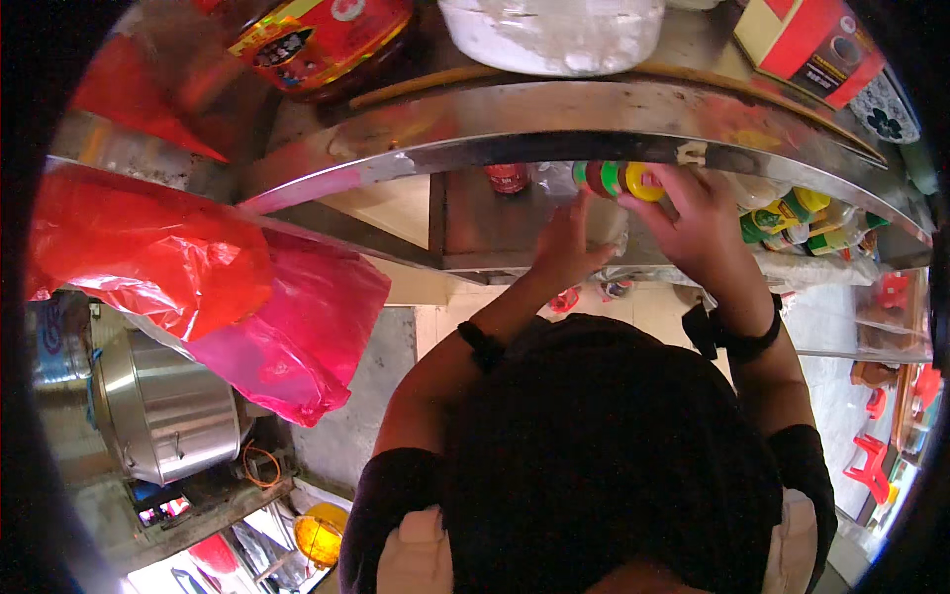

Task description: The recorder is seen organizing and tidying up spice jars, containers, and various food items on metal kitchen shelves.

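Note:
Beneath the metal counter edge, my right hand (694,215) grips a small bottle (610,179) by its yellow-capped end. The bottle lies tilted on its side and has green and dark brown bands. My left hand (565,241) is at the bottle's other end, its fingertips touching or very near it. A translucent plastic thing (607,223) shows between the left thumb and fingers; whether that hand holds it cannot be told. Behind the hands, a red can or jar (508,178) stands on the metal shelf (482,223) near clear plastic film (555,178).
Several yellow-and-green bottles (787,214) crowd the shelf at right. The counter edge (534,108) curves over my hands, bearing a white tub (553,37), a large red-labelled jar (319,44) and a red box (813,52). Red plastic bags (156,245) hang left above a steel pot (174,408).

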Demonstrator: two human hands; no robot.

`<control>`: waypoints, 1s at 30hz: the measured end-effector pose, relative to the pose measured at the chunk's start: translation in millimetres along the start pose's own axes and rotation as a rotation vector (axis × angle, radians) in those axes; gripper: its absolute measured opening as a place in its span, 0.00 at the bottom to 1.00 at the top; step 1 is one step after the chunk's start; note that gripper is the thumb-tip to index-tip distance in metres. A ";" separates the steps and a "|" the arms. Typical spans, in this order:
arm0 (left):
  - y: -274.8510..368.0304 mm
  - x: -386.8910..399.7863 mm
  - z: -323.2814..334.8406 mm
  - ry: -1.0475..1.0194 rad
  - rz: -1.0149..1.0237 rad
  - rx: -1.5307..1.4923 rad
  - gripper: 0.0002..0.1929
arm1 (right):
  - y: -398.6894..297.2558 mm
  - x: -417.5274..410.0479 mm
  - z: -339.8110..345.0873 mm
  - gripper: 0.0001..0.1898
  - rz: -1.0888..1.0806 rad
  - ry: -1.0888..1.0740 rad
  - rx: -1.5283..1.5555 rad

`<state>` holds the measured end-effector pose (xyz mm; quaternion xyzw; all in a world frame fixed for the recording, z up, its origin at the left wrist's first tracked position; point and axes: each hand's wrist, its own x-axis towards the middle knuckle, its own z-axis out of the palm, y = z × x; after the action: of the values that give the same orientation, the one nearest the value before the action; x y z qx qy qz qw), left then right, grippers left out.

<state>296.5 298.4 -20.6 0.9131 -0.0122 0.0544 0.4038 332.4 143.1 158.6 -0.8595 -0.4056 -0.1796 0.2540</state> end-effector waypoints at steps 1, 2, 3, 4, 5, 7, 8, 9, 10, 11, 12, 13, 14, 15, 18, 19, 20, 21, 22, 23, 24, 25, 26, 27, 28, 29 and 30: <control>-4.6 1.0 4.8 -0.003 0.030 0.035 0.48 | -5.2 2.0 -2.3 0.14 -0.001 0.003 -0.001; -10.3 2.0 8.1 -0.002 0.033 0.037 0.48 | -11.7 5.3 -2.6 0.15 -0.061 0.003 0.077; -13.4 4.5 12.1 -0.040 0.105 0.033 0.47 | -16.3 7.7 -2.9 0.17 -0.112 0.007 0.147; -11.7 6.7 13.6 -0.081 0.182 0.030 0.46 | -19.1 4.1 7.9 0.19 -0.081 0.005 0.241; -10.3 9.4 14.7 -0.096 0.202 0.030 0.46 | -23.6 9.8 15.6 0.20 -0.129 -0.030 0.279; -4.5 28.4 25.8 -0.091 0.228 0.028 0.46 | -32.6 22.9 45.4 0.23 -0.220 -0.107 0.320; -5.6 28.4 24.9 -0.105 0.253 0.026 0.46 | -31.4 24.5 63.4 0.25 -0.242 -0.140 0.317; -7.5 26.3 22.8 -0.111 0.269 0.024 0.46 | -34.3 29.1 78.4 0.25 -0.297 -0.103 0.268; -8.9 24.1 21.2 -0.118 0.285 0.022 0.46 | -37.6 34.0 91.5 0.25 -0.351 -0.067 0.216; -10.0 17.6 14.6 -0.110 0.292 0.025 0.46 | -47.0 39.5 103.6 0.25 -0.344 -0.056 0.208; -8.2 17.0 17.5 -0.129 0.321 0.016 0.46 | -45.6 41.8 113.1 0.25 -0.332 -0.071 0.183; -7.7 15.6 18.8 -0.149 0.348 0.007 0.45 | -42.5 43.8 119.2 0.25 -0.319 -0.087 0.159; -13.3 11.3 9.7 -0.152 0.358 0.006 0.45 | -45.3 49.2 121.0 0.25 -0.300 -0.076 0.149; -18.0 7.1 1.5 -0.151 0.366 0.003 0.45 | -49.6 54.1 121.8 0.25 -0.261 -0.161 0.203; -20.0 14.8 -4.0 -0.147 0.383 -0.006 0.45 | -59.5 61.4 109.2 0.16 -0.172 -0.208 0.264; -15.8 10.8 1.4 -0.143 0.383 -0.008 0.45 | -62.6 63.9 104.5 0.09 -0.139 -0.180 0.277; -14.0 6.2 2.4 -0.139 0.383 -0.010 0.45 | -58.2 63.6 121.3 0.09 -0.198 0.052 0.303; -19.4 3.7 -7.8 -0.136 0.381 -0.011 0.45 | -57.9 63.8 122.2 0.09 -0.188 0.057 0.301; -19.8 3.3 -9.5 -0.132 0.379 -0.012 0.45 | -57.5 63.0 122.9 0.09 -0.213 0.176 0.237; -15.3 4.9 -2.0 -0.127 0.376 -0.014 0.45 | -56.5 61.8 123.1 0.09 -0.238 0.293 0.172; -14.0 9.2 0.2 -0.114 0.367 -0.015 0.45 | -55.7 60.0 122.1 0.09 -0.237 0.292 0.176; -14.5 7.0 -1.5 -0.101 0.357 -0.016 0.45 | -52.5 55.4 118.4 0.09 -0.269 0.229 0.148; -13.4 9.1 0.0 -0.087 0.346 -0.018 0.45 | -48.3 49.7 115.3 0.10 -0.301 0.165 0.121; -13.1 8.4 -5.4 -0.055 0.327 -0.014 0.45 | -46.1 46.4 111.9 0.10 -0.319 0.161 0.133; -14.6 7.7 -7.3 -0.032 0.309 -0.017 0.45 | -37.9 40.2 109.7 0.15 -0.301 0.125 0.170; -16.6 6.1 -10.0 -0.008 0.289 -0.019 0.44 | -28.8 33.3 107.0 0.22 -0.285 0.087 0.206; -17.8 8.6 -5.2 -0.011 0.289 -0.033 0.44 | -12.0 21.6 97.2 0.16 -0.186 0.140 0.079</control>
<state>305.8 314.5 -29.2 0.8953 -0.1466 0.1066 0.4069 346.0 219.3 94.9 -0.7928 -0.4718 -0.2457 0.2976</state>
